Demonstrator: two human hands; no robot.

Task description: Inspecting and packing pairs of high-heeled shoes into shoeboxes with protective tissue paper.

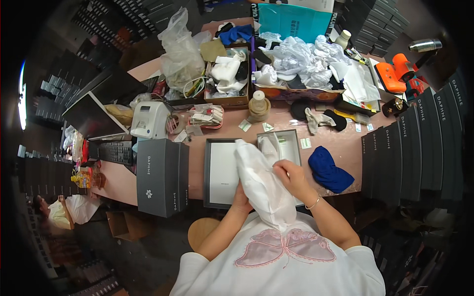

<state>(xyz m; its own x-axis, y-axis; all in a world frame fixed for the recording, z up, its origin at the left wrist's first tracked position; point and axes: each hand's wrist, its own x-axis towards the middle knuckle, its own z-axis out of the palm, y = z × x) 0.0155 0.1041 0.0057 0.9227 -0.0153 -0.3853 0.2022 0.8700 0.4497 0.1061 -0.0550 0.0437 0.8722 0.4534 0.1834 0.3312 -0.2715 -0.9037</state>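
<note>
In front of my chest I hold a long, thin white bag [264, 185], slightly see-through, with something pinkish faintly showing inside. My left hand [241, 200] grips it from the left, its fingers partly hidden behind it. On the other side my right hand [294, 180] is closed, finger and thumb pinching the bag's edge. Below the bag lies a dark grey box lid [220, 172], its pale inside facing up. Beside that is an open grey box [292, 144] with a white-wrapped item [269, 146] in it, partly covered by the bag.
A closed dark grey box [160, 176] stands at the left, near a white label printer [149, 120]. A blue cloth [330, 169] lies to the right, before stacked grey boxes [407, 153]. Behind are a jar [258, 106] and a carton of crumpled white wrapping [301, 59].
</note>
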